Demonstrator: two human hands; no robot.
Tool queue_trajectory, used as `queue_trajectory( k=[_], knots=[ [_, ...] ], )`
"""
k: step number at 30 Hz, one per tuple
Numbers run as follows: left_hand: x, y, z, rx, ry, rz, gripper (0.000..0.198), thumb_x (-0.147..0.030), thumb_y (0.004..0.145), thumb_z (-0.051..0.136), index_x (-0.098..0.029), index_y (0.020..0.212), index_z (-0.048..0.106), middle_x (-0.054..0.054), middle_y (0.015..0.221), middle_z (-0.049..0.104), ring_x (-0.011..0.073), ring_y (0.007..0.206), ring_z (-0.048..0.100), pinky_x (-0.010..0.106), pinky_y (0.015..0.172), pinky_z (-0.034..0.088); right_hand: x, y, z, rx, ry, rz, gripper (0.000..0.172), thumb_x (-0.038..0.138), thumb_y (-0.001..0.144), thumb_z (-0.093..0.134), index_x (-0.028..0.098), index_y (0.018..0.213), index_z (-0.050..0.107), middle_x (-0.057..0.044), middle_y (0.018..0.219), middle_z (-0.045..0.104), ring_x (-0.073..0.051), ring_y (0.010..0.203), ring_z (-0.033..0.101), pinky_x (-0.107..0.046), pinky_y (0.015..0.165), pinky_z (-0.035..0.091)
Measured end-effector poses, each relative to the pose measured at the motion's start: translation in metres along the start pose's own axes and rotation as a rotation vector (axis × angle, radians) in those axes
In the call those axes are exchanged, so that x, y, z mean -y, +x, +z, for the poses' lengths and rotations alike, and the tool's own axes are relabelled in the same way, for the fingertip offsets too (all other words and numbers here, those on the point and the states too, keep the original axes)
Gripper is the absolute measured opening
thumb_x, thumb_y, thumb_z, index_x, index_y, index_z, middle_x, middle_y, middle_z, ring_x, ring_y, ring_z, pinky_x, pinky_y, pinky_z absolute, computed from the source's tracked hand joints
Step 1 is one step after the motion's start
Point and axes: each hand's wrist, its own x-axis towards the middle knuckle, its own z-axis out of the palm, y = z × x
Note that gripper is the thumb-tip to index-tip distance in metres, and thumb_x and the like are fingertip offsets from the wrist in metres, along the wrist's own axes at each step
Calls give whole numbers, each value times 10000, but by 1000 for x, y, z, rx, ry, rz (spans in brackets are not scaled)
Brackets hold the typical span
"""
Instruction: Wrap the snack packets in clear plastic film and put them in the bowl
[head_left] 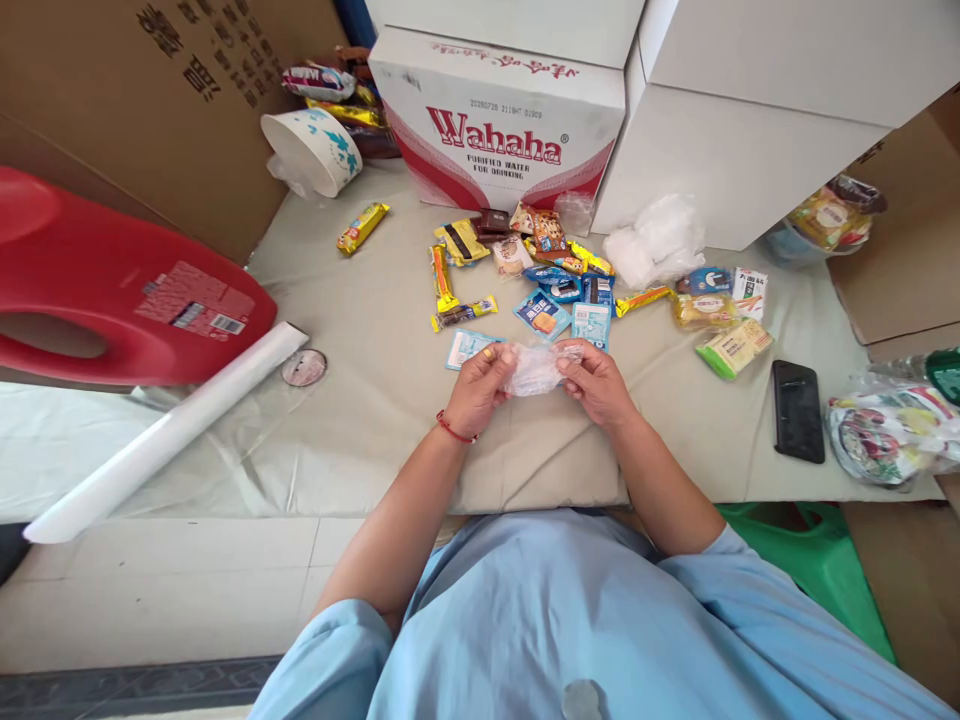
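Observation:
Between my two hands a crumpled clear plastic bag (534, 370) is stretched a little above the table. My left hand (484, 385), with a red cord on its wrist, pinches the bag's left edge. At the opposite edge my right hand (598, 385) grips it between thumb and fingers. Just beyond lie small packaged snacks: a blue packet with a cracker picture (541, 314), a pale blue packet (592, 325) and another pale blue packet (471, 348) close to my left fingers. Several yellow and brown wrapped snacks (461, 242) are spread behind them.
A white Wahaha box (499, 130) stands at the back. To the left are a red jug (112, 280), a white roll (172, 430) and a tipped paper cup (315, 150). On the right lie a crumpled white bag (656, 240), a green packet (735, 348) and a black phone (797, 412).

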Motion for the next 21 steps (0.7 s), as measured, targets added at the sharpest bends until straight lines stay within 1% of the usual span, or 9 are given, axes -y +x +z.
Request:
queue_trajectory(
  k=[1, 3, 6, 11, 13, 15, 17, 19, 21],
  knots=[
    [1, 0, -1, -17, 7, 14, 457, -589, 718, 875, -198, 816, 660, -33, 662, 567, 71, 475, 447, 217, 402, 300, -2, 1, 0, -5, -44, -39, 337, 478, 744, 853, 261, 973, 737, 44, 733, 555, -74, 517, 361, -223, 459, 257],
    [1, 1, -3, -63, 9, 54, 439, -522, 689, 917, -196, 755, 631, -56, 623, 528, 58, 475, 408, 210, 422, 309, -4, 3, -3, -51, -100, -143, 266, 438, 771, 839, 267, 961, 767, 18, 847, 612, -78, 560, 393, -231, 487, 297],
    [1, 3, -5, -130, 10, 114, 409, -529, 709, 897, -203, 803, 669, -53, 649, 554, 59, 486, 401, 212, 425, 296, -6, 8, -10, -131, -135, -272, 186, 378, 745, 847, 273, 887, 787, -18, 1040, 641, -102, 671, 464, -243, 538, 354],
    [0, 4, -7, -170, 25, 170, 319, -494, 743, 855, -202, 807, 743, -10, 690, 628, 91, 546, 460, 235, 476, 331, -6, 10, -17, -178, -148, -327, 115, 347, 749, 820, 289, 843, 787, -31, 1088, 604, -147, 797, 518, -258, 586, 407],
    [-1, 3, -8, -166, 36, 195, 318, -505, 745, 835, -198, 779, 760, 32, 788, 693, 122, 637, 530, 254, 535, 386, -5, 9, -16, -175, -123, -334, 91, 332, 755, 816, 295, 830, 779, -30, 1109, 589, -148, 804, 517, -262, 587, 416],
    [-3, 2, -8, -154, 40, 213, 413, -606, 799, 748, -194, 778, 774, 73, 864, 728, 168, 754, 596, 283, 624, 449, -4, 8, -16, -160, -105, -338, 79, 332, 762, 819, 293, 811, 770, -32, 1119, 581, -148, 796, 514, -269, 590, 430],
    [-4, 1, -6, -123, 67, 207, 516, -691, 854, 650, -194, 876, 788, 91, 885, 741, 201, 824, 630, 310, 699, 485, -3, 7, -14, -143, -133, -334, 98, 361, 774, 820, 285, 792, 762, -42, 1129, 580, -155, 794, 517, -286, 603, 455],
    [-5, -1, -5, -70, 173, 195, 495, -672, 841, 701, -202, 976, 777, 79, 892, 742, 200, 828, 637, 313, 734, 493, -2, 5, -14, -123, -193, -328, 135, 399, 784, 819, 278, 784, 759, -56, 1144, 582, -176, 824, 535, -307, 623, 481],
    [-4, -3, -3, -18, 316, 210, 399, -576, 779, 822, -203, 909, 765, 58, 871, 728, 184, 814, 628, 303, 759, 489, -2, 4, -13, -98, -241, -334, 151, 419, 789, 817, 279, 778, 762, -66, 1160, 583, -203, 884, 557, -327, 651, 499]
  ],
)
